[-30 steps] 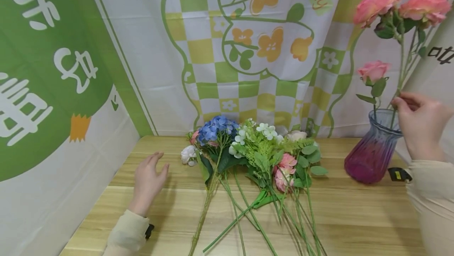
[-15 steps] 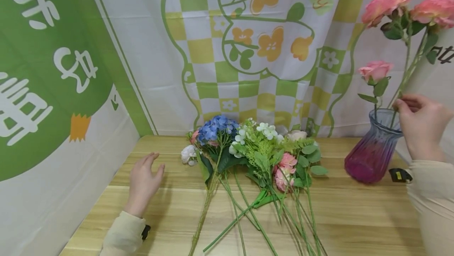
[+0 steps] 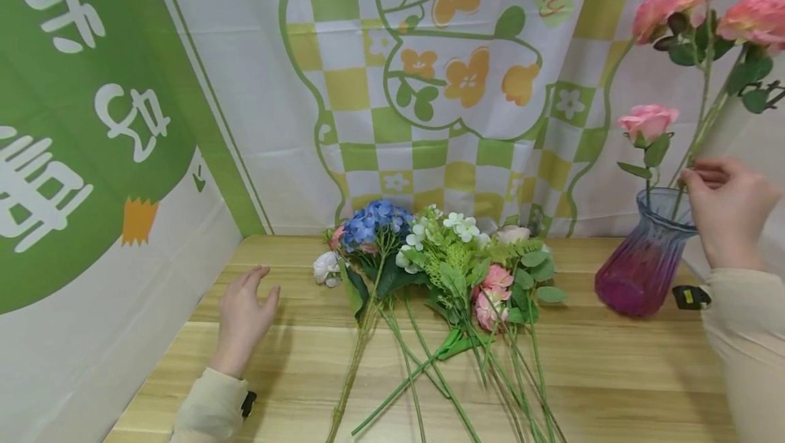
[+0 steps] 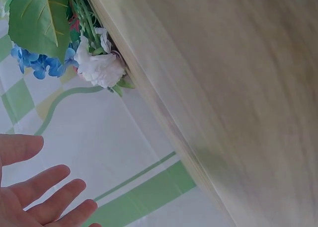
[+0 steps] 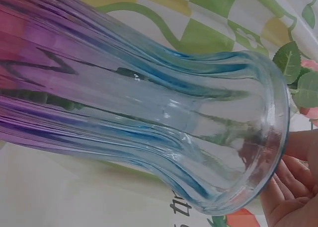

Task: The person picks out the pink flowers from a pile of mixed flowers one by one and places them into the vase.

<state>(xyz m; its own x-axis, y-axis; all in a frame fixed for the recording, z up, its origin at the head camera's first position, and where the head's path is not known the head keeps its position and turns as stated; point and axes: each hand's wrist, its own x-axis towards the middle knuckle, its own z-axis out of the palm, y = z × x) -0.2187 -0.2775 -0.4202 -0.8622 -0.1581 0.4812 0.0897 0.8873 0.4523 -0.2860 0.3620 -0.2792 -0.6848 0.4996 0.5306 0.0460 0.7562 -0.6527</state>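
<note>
A glass vase (image 3: 640,262), blue at the neck and purple-pink below, stands upright at the table's right. My right hand (image 3: 732,215) is at its rim, pinching the stem of an artificial flower with large pink heads (image 3: 671,13); the stem's lower end is inside the vase. In the right wrist view, the right fingers (image 5: 293,175) show just beyond the glass rim. A smaller pink rose (image 3: 649,124) also stands in the vase. On the left, my left hand (image 3: 245,320) holds nothing, its fingers spread apart. A white flower (image 4: 102,68) is the bloom nearest it.
Loose artificial flowers lie mid-table: a blue hydrangea (image 3: 375,223), white-and-green sprays (image 3: 454,245) and a pink bloom (image 3: 493,296), with crossed stems (image 3: 429,361) pointing toward the front. A black object (image 3: 691,297) shows beside the right cuff. Printed cloth (image 3: 429,143) hangs behind the wooden table (image 3: 613,375).
The large pink heads have swung to the right while the right hand keeps its pinch near the vase rim. My left hand has drifted slightly left.
</note>
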